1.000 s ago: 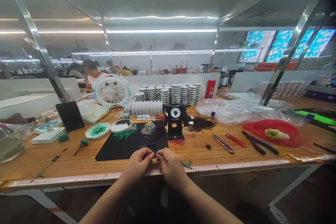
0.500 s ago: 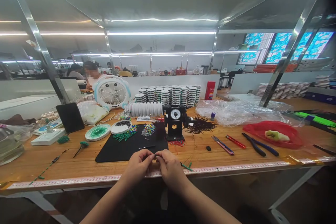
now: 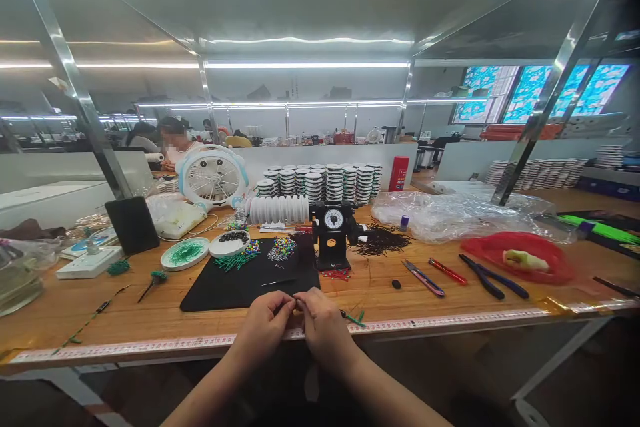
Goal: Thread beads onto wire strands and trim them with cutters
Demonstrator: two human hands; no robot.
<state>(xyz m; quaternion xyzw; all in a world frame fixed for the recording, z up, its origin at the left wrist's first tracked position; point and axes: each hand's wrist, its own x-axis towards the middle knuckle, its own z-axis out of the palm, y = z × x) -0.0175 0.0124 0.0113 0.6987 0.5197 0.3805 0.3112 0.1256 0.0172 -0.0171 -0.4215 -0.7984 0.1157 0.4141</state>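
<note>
My left hand (image 3: 265, 321) and my right hand (image 3: 323, 323) meet fingertip to fingertip over the front edge of the wooden table (image 3: 150, 310). Both are closed in a pinch on a tiny piece between them that is too small to name. Just beyond the hands lies a black mat (image 3: 240, 280) with a heap of mixed-colour beads (image 3: 281, 248) and green sticks (image 3: 235, 257). A thin dark needle (image 3: 277, 280) lies on the mat. A small green piece (image 3: 354, 315) rests right of my right hand.
A black winder with a dial (image 3: 333, 233) stands behind the mat. Pliers (image 3: 493, 277), snips (image 3: 424, 277) and a red tool (image 3: 447, 270) lie to the right, near a red bag (image 3: 520, 257). Stacked spools (image 3: 325, 180), a small fan (image 3: 213, 177) and two bead dishes (image 3: 186, 252) sit further back. A person sits at the far left.
My hands have stayed pinched together at the table edge, shifting only slightly downward in the picture as the view tilted a little.
</note>
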